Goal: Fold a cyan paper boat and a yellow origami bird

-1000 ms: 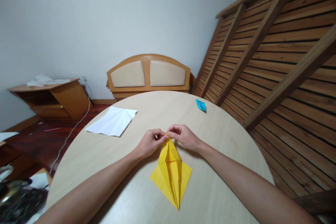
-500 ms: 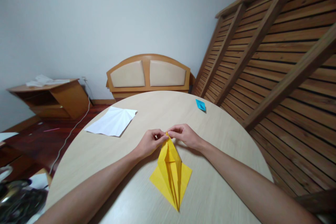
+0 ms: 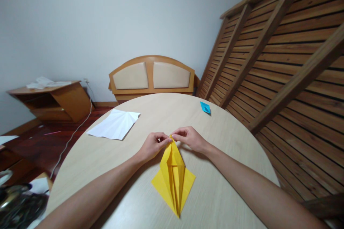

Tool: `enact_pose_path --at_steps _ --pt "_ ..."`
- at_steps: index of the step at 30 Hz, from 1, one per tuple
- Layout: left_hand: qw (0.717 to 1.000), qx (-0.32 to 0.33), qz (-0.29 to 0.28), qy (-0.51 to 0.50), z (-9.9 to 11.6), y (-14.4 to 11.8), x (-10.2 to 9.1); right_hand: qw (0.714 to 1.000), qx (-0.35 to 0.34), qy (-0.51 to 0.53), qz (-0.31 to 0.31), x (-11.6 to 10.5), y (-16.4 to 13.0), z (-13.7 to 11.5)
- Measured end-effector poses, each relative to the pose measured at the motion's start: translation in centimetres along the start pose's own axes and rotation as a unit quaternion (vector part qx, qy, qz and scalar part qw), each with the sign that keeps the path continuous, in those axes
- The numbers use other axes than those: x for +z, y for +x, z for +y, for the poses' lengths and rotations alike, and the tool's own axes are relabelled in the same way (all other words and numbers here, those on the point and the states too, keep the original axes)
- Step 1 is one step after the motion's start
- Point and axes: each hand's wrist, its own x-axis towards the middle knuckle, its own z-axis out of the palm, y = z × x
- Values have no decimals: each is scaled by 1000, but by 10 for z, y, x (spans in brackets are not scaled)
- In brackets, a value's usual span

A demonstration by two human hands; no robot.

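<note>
Both hands meet at mid-frame: the left hand [image 3: 152, 145] and the right hand [image 3: 190, 138] pinch the far tip of the folded yellow paper [image 3: 173, 177], which lies on the round table [image 3: 228, 132] below centre.

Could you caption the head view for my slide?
Left hand and right hand pinch the yellow paper's far tip.

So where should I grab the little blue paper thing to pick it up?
Probably pinch the blue folded paper by its raised edge, coming from above on your near side. It lies low on the round table with bare tabletop around it; its folds are too small to read.
</note>
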Motion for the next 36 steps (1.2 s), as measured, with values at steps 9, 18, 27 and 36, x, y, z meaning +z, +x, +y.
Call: enact_pose_path --at_steps 9,18,27,36 --pt "996 27 70 43 -2 3 -4 999 30 13 -35 -3 -3 5" --pt "987 30 99 119 -13 6 -5 994 16 -103 -11 -4 -6 10" --pt "965 -20 145 216 -16 7 -11 926 -92 -366 -11 8 -15 -21" --pt "951 -70 154 257 -26 13 -21 893 -130 -409 -137 7 -16 -8"
